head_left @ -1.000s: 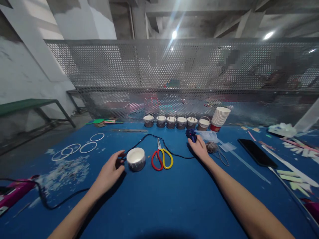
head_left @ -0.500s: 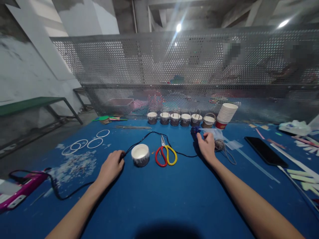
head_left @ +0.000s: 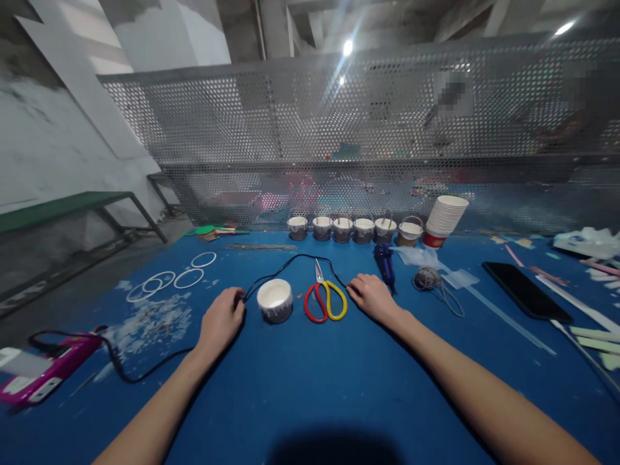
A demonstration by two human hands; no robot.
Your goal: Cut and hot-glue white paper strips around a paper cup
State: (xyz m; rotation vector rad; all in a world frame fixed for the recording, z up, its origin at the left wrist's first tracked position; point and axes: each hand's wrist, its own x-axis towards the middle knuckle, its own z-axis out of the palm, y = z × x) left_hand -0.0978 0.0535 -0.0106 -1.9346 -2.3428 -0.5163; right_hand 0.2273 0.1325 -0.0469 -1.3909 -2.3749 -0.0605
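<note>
My left hand (head_left: 223, 318) is closed on the black cable (head_left: 285, 265), left of a small grey-and-white cup (head_left: 275, 300). On the right, my right hand (head_left: 371, 296) rests on the table by the cable's other stretch, fingers curled; what they hold, if anything, is hidden. Between the hands lie scissors (head_left: 323, 300) with one red and one yellow handle, blades pointing away. A dark blue glue gun (head_left: 385, 263) lies just beyond my right hand, and a ball of grey cord (head_left: 427, 279) sits to its right.
Several small buckets (head_left: 363, 230) line the back edge beside stacked paper cups (head_left: 444, 219). A perforated metal screen (head_left: 310, 129) stands behind. White rings (head_left: 188, 278) and a pink power strip (head_left: 58, 368) are left; a black phone (head_left: 526, 290) is right.
My right hand has left the glue gun and moved left and nearer, to the cable beside the scissors. The glue gun now lies free with its handle toward me. My left hand has hardly moved.
</note>
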